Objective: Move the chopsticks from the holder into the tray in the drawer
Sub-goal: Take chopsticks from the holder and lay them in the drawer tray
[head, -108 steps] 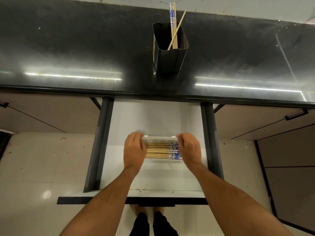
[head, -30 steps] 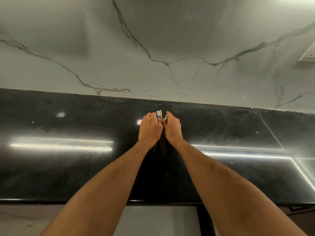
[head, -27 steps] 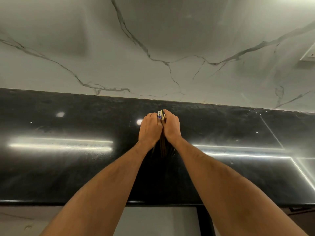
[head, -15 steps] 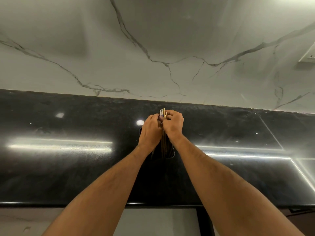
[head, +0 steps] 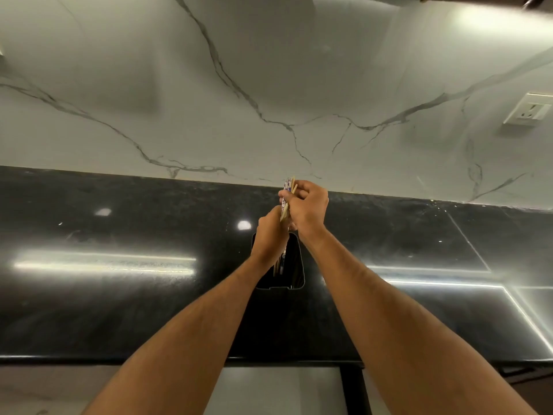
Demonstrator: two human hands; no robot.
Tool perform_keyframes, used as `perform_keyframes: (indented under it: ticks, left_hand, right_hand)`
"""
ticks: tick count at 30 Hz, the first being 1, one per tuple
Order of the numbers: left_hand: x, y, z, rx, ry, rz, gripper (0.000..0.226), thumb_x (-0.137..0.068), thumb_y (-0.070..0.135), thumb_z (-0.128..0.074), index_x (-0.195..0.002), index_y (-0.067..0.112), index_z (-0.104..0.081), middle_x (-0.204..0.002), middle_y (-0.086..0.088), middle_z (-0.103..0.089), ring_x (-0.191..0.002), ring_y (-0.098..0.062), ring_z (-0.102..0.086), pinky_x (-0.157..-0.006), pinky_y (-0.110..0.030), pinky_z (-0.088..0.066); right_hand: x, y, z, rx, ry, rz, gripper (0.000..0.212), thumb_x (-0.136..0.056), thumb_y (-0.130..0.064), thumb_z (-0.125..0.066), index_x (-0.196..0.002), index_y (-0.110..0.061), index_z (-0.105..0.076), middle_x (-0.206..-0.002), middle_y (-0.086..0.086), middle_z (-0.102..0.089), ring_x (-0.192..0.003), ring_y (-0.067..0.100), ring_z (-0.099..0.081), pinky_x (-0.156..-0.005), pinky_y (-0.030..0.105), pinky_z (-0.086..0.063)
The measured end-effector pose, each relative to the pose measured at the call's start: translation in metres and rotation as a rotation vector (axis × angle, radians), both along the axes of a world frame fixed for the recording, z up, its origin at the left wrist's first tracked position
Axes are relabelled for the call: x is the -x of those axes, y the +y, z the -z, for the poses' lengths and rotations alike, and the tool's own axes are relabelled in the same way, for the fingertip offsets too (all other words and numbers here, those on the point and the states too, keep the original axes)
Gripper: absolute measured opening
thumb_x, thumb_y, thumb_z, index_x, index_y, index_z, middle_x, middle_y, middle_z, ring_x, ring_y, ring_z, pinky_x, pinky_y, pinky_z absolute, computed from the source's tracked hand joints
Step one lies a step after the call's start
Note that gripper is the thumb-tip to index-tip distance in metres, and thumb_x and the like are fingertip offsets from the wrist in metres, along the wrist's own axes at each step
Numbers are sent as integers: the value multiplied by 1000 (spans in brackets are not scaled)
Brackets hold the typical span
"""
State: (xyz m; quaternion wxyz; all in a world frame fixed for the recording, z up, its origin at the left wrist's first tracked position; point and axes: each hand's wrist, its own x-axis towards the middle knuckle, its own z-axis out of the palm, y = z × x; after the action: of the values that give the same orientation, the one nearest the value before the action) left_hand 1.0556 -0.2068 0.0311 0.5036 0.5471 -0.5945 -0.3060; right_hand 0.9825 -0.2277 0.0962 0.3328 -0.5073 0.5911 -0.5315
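A black holder (head: 294,266) stands on the dark countertop (head: 119,295). Both hands are above its mouth, gripping a small bundle of wooden chopsticks (head: 288,194) with blue-and-white ends. My right hand (head: 308,206) grips the bundle near its upper ends. My left hand (head: 269,235) grips it lower down, just over the holder's rim. The chopsticks' lower tips still reach into the holder. The tray is out of view; only a pale strip of the open drawer (head: 281,390) shows at the bottom.
A white marble backsplash (head: 269,85) rises behind the countertop. A wall socket (head: 528,112) sits at the far right. The countertop's front edge runs across the lower frame, with a dark drawer rail (head: 353,390) below it.
The hands left the tray in the drawer and came up to the holder. In the last second both hands have risen, lifting the chopsticks partly out; the right hand now sits higher than the left.
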Motion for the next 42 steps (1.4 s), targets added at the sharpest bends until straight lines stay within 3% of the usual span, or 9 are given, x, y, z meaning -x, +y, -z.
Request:
perform_keyframes:
  ticks: [4, 13, 16, 22, 26, 28, 34, 38, 42]
  left_hand:
    - [5, 6, -26, -29, 168, -35, 20, -100, 12, -50, -85, 15, -63, -70, 1, -68, -64, -14, -68, -62, -35, -60]
    - [2, 47, -80, -85, 362, 99, 32, -106, 26, -46, -92, 4, -65, -70, -7, -69, -59, -17, -64, -56, -27, -54]
    - [1, 63, -91, -137, 440, 104, 47, -109, 33, -37, -88, 2, -65, -68, -11, -64, -56, -18, -58, -54, -29, -50]
    - [-2, 94, -108, -125, 415, 56, 32, -104, 26, -52, -89, 4, -70, -69, -10, -71, -58, -19, -66, -59, -29, -58]
    - [-4, 110, -117, -105, 385, 2, 32, -103, 23, -54, -88, 0, -70, -68, -11, -74, -61, -23, -74, -58, -28, -61]
    - [-8, 113, -120, -158, 446, -69, 30, -104, 22, -53, -92, -1, -68, -70, -13, -73, -62, -25, -74, -62, -34, -63]
    - [-34, 117, -115, -220, 439, -381, 23, -102, 25, -55, -92, 8, -66, -71, -7, -73, -57, -10, -73, -51, -19, -57]
    - [-35, 121, -123, -425, 815, -250, 25, -105, 17, -48, -99, -5, -59, -84, -26, -73, -67, -33, -76, -62, -38, -63]
    - [-21, 130, -148, -460, 1130, -79, 27, -108, 12, -38, -105, -9, -55, -99, -34, -67, -74, -39, -74, -60, -42, -63]
  right_hand:
    - [2, 10, -25, 73, -25, -38, 30, -80, -4, -82, -108, -10, -74, -84, -6, -75, -76, 5, -75, -73, 22, -62]
    - [9, 46, -73, 89, -158, -51, 13, -88, -2, -73, -98, -9, -77, -85, 5, -78, -76, 12, -76, -72, 27, -63]
    - [9, 60, -85, 38, -140, -19, 14, -91, -1, -68, -86, -8, -79, -78, 5, -78, -70, 16, -76, -71, 35, -64]
    - [8, 87, -100, -18, -92, 58, 16, -89, -1, -69, -76, -7, -76, -72, 13, -75, -66, 35, -74, -63, 49, -63]
    - [7, 102, -106, -9, -113, 102, 20, -89, -1, -69, -73, -10, -73, -67, 10, -74, -51, 22, -72, -49, 34, -61]
    - [8, 108, -111, 6, -145, 122, 20, -91, -3, -67, -75, -15, -72, -72, 9, -76, -55, 15, -73, -54, 30, -62]
    - [22, 129, -140, 460, 93, 64, 16, -92, -1, -66, -89, -17, -66, -78, -7, -70, -76, 4, -73, -74, 24, -62]
    - [15, 150, -143, 656, 145, -44, 19, -93, 3, -64, -95, -16, -63, -86, -10, -70, -87, 2, -71, -75, 16, -57]
    - [7, 165, -126, 631, -92, 107, 16, -90, 2, -69, -96, -12, -64, -92, -1, -74, -88, 7, -72, -76, 22, -59]
